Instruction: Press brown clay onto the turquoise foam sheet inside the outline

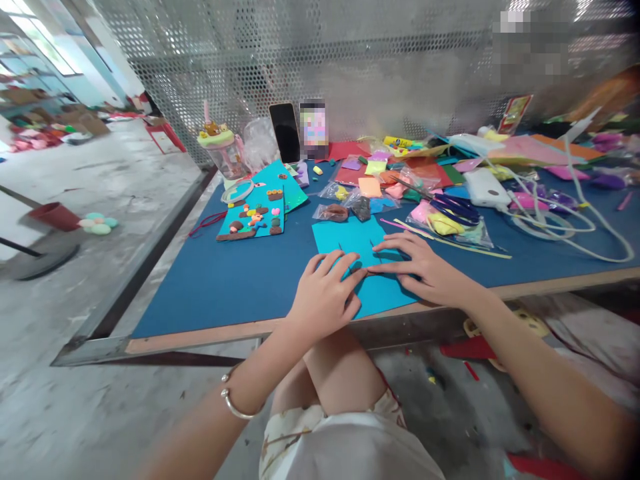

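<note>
Teal paper sheet [357, 250] pinned flat under our left hand [325, 297] and right hand [425, 270], fingers spread; sheet overhangs bench [225, 280] edge at 6 o'clock, could slide off.

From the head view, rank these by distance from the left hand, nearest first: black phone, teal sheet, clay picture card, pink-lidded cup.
1. Teal sheet: under the left hand, touching.
2. Clay picture card: left of the sheet, farther back.
3. Black phone: propped at the back wall.
4. Pink-lidded cup: back left, too close to the phone to call.
</note>
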### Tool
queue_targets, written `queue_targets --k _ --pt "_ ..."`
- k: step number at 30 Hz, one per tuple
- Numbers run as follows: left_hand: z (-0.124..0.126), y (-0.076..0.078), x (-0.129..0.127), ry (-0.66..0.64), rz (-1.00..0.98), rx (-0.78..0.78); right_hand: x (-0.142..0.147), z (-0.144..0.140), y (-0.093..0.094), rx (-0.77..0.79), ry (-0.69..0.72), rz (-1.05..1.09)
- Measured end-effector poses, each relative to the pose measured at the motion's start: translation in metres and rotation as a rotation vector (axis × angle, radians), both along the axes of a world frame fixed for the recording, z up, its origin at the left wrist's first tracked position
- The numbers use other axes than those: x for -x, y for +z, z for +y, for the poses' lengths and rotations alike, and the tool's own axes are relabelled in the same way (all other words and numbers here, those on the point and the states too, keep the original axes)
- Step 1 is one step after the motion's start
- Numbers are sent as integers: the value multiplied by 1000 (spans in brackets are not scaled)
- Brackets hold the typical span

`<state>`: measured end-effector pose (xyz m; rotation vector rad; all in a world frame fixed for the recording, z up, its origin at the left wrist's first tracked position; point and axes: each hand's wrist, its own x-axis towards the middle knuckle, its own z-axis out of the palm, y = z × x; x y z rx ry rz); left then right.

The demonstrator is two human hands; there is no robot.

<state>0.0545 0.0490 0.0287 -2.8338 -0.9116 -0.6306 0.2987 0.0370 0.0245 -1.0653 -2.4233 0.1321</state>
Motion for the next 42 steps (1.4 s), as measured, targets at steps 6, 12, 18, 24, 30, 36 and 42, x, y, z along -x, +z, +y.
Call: queue_targets --k 6,12,18,24,30,36,42 --pt "1 -1 -3 33 -13 1 -1 -3 0 8 -19 -36" --pt "1 -2 -4 50 -4 15 -2 0 1 -29 -10 -106" --pt "2 1 -3 32 -9 112 -6 2 -1 18 -26 -156" --pt "4 4 -1 -2 -49 167 -12 0 -3 11 -2 -57" --pt "11 5 -5 -33 30 143 -11 -4 -4 -24 -44 9" --pt "14 8 -12 -55 69 91 -10 -5 -4 -46 -33 -26" --pt "14 7 -13 -65 94 42 -11 -6 -7 -80 -52 55"
